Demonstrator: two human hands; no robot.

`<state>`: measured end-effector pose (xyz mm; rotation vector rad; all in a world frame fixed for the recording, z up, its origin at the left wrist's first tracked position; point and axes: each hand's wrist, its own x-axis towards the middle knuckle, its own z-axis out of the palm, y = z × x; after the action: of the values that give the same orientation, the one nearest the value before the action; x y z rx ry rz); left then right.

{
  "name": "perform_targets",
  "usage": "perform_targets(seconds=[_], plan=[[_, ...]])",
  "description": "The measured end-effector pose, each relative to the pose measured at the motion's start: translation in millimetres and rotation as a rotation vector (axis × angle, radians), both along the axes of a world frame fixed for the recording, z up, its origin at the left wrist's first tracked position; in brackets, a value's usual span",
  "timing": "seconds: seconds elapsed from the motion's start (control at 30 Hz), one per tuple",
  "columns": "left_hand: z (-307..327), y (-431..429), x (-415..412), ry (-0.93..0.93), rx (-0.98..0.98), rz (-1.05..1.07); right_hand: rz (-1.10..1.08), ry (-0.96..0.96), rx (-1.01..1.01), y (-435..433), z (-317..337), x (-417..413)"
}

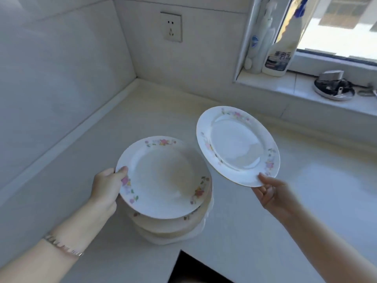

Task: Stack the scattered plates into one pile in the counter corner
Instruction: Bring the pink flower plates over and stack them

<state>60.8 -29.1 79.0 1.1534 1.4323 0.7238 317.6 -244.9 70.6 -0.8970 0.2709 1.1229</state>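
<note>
My left hand [107,185] grips the left rim of a pile of white floral plates [163,176], thumb on the top plate's edge. Several plates show beneath the top one; I cannot tell whether the pile rests on the counter or is lifted. My right hand [269,190] pinches the near rim of a single white floral plate [236,144], held tilted in the air to the right of the pile and slightly above it. The counter corner [138,82] lies farther back, where the two tiled walls meet.
A wall socket [171,26] sits above the corner. On the window sill [285,86] to the right stand a white cleaner bottle [281,52] and a metal dish [333,88] with small items. The counter's cut-out edge [183,254] is just in front of the pile.
</note>
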Motion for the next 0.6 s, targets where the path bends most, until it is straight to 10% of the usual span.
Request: perform_targets(seconds=[0.17, 0.6], plan=[[-19, 10, -16, 0.030, -0.049, -0.100, 0.063, -0.083, -0.046, 17, -2, -9], [-31, 19, -31, 0.839, 0.336, -0.514, 0.211, -0.255, -0.153, 33, -8, -11]])
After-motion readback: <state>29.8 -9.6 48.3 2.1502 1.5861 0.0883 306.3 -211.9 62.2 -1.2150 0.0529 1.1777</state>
